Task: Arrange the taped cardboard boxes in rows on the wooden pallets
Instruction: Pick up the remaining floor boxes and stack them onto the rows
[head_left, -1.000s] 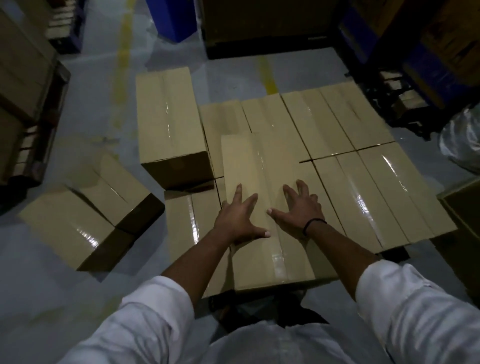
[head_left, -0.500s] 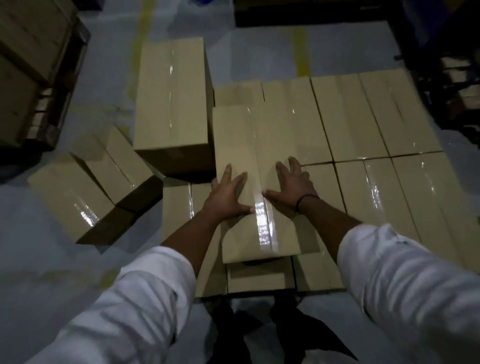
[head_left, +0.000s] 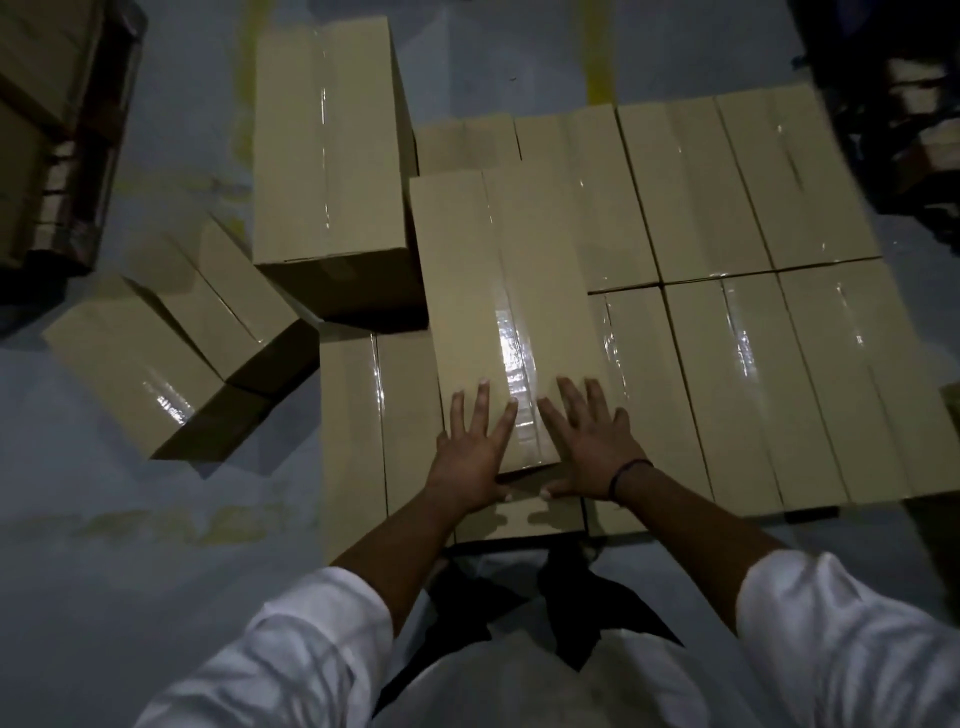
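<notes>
A long taped cardboard box (head_left: 498, 291) lies on top of a lower layer of boxes (head_left: 753, 338) set in rows on a mostly hidden pallet. My left hand (head_left: 470, 452) and my right hand (head_left: 587, 441) press flat on the near end of its top, fingers spread, thumbs over the near edge. Another second-layer box (head_left: 327, 150) stands just left of it at the back. The lower box (head_left: 519, 509) beneath my hands shows at the front.
Two loose boxes (head_left: 171, 338) lie skewed on the grey floor to the left. Stacked boxes on a pallet (head_left: 57, 130) stand at the far left. Dark pallets and racks (head_left: 893, 104) fill the right back. A yellow floor line (head_left: 597, 57) runs behind.
The upper box has slid away from me over the lower layer, uncovering the front box. Both hands stayed flat on it and now sit at its near edge.
</notes>
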